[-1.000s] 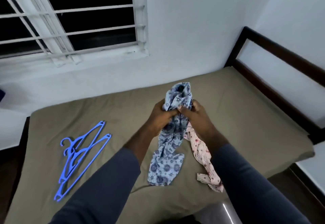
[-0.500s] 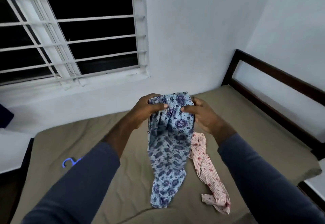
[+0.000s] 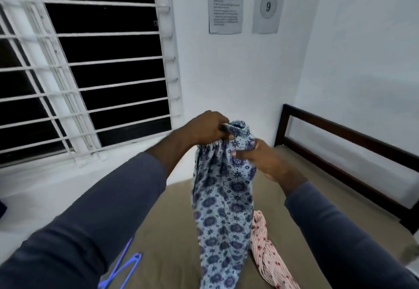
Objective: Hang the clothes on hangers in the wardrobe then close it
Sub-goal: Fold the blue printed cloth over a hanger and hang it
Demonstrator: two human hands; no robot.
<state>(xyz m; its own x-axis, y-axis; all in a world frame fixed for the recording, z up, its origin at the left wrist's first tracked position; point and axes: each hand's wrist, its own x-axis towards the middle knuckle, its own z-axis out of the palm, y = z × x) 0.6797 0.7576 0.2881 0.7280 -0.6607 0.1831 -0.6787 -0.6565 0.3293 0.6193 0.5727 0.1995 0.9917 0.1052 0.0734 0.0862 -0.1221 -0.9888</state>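
We hold the light blue cotton garment with the dark floral print [image 3: 223, 198] up in front of us, above the bed with the olive-brown sheet [image 3: 172, 220]. Our left hand [image 3: 204, 127] grips its gathered elastic top edge, fingers curled round the bunched cloth. Our right hand [image 3: 256, 159] pinches the fabric just below and to the right, thumb on the front.

We judge this to be the straightening step: the garment is being opened out at its top so that it can take a hanger. Nothing is on a hanger yet, and the wardrobe is not in view.

The next move calls for one hand to let go and reach down to the left, where the blue plastic hangers [image 3: 123, 268] lie on the sheet, while the other hand keeps the top edge spread.

The garment's long axis runs close to vertical. Its elastic edge points up and its loose end hangs toward the mattress; whether that end touches the sheet we cannot tell. A pink striped garment [image 3: 267, 250] lies crumpled on the bed just beside it.
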